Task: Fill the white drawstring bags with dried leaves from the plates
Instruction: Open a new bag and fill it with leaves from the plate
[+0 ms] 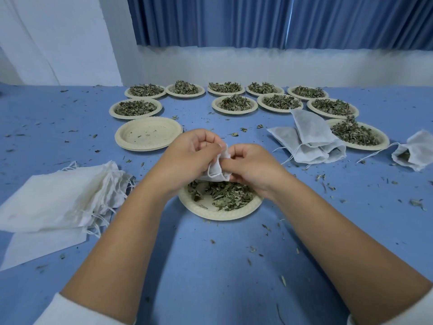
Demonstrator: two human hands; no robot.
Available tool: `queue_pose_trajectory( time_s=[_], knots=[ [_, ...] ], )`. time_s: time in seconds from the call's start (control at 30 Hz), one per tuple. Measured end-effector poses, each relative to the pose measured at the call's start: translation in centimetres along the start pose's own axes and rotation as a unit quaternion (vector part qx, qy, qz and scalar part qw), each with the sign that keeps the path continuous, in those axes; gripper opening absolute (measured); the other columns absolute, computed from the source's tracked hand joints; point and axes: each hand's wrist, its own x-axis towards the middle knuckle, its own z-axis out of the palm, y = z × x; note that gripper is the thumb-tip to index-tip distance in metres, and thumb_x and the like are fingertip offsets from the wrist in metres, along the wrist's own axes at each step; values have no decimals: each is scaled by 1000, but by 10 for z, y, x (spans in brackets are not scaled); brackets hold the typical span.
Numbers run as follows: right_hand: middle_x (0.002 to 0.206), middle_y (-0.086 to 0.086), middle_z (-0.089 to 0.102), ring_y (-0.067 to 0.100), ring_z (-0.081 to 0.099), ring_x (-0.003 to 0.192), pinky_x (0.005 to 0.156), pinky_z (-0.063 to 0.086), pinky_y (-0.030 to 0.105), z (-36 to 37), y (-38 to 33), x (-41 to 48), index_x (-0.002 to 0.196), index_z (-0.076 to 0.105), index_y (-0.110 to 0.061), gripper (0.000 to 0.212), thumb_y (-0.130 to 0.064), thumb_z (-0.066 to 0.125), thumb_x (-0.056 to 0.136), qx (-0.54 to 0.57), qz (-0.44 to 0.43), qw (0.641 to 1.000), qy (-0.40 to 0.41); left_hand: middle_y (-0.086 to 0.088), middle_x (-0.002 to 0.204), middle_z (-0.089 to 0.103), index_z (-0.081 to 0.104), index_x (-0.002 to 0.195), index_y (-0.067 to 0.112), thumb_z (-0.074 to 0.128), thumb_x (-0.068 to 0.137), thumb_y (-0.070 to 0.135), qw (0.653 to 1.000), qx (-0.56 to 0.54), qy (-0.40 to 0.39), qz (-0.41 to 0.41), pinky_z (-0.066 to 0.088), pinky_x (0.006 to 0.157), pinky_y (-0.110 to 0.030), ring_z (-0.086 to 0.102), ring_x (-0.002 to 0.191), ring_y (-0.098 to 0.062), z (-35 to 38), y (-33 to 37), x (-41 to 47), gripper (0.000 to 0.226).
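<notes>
1. Head view. White drawstring bag (216, 171) is held directly above the near plate (210, 213) of dried leaves (230, 195).
2. Left hand (192, 156) and right hand (251, 166): fingers (239, 151) curled, pinching the bag's hemmed mouth from either side.
3. Judgement: the fabric is thin, limp and very light, and the mouth will collapse unless held open. Best grip is at the hem, on opposite sides. Leaves look brittle and likely to shed flakes.
4. Plate: pale pressed fibre, round, fluted rim. Flat empty bags (58, 202) lie left of the plate; plumper filled bags (311, 141) lie beyond it, to the right.
</notes>
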Motion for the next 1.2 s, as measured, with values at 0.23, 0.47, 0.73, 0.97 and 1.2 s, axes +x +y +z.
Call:
queue_pose_trajectory(
  time_s=[0.23, 0.47, 0.73, 0.97, 1.2],
  knots=[
    [76, 8, 72, 15, 68, 66, 62, 54, 19, 7, 0, -1, 90, 68, 0, 10, 8, 66, 84, -2, -33, 999, 4, 4, 61, 64, 63, 87, 12, 56, 94, 7, 999, 26, 31, 16, 51, 51, -24, 55, 46, -6, 4, -3, 1, 11],
    [77, -8, 69, -1, 57, 56, 51, 45, 13, -15, -18, -9, 97, 74, -21, 14, -27, 76, 85, -253, -52, 966, 10, 15, 48, 54, 61, 82, 19, 55, 95, 12, 983, 40, 177, 6, 33, 40, -11, 42, 38, 2, -13, -14, 13, 17],
    [86, -22, 46, -3, 45, 75, 65, 34, 10, -8, -4, -6, 120, 66, -28, 54, -46, 83, 72, -506, -61, 858, -69, 16, 46, 54, 60, 81, 22, 55, 96, 15, 982, 57, 178, 1, 34, 40, -11, 43, 37, 2, -14, -20, 17, 17],
    [94, -13, 56, 5, 51, 81, 67, 39, 20, -4, 1, -4, 110, 73, -28, 28, -29, 77, 82, -500, -103, 858, -54, 15, 46, 54, 60, 82, 22, 56, 96, 16, 981, 61, 186, 5, 33, 39, -12, 41, 37, 1, -15, -24, 19, 16],
    [71, -24, 59, -12, 55, 60, 59, 39, 2, -17, -12, -4, 100, 76, -18, 23, -24, 82, 78, -353, -101, 930, 22, 14, 51, 56, 63, 82, 23, 59, 94, 18, 979, 82, 184, 19, 35, 44, -14, 44, 42, 1, -18, -26, 19, 14]
  ],
)
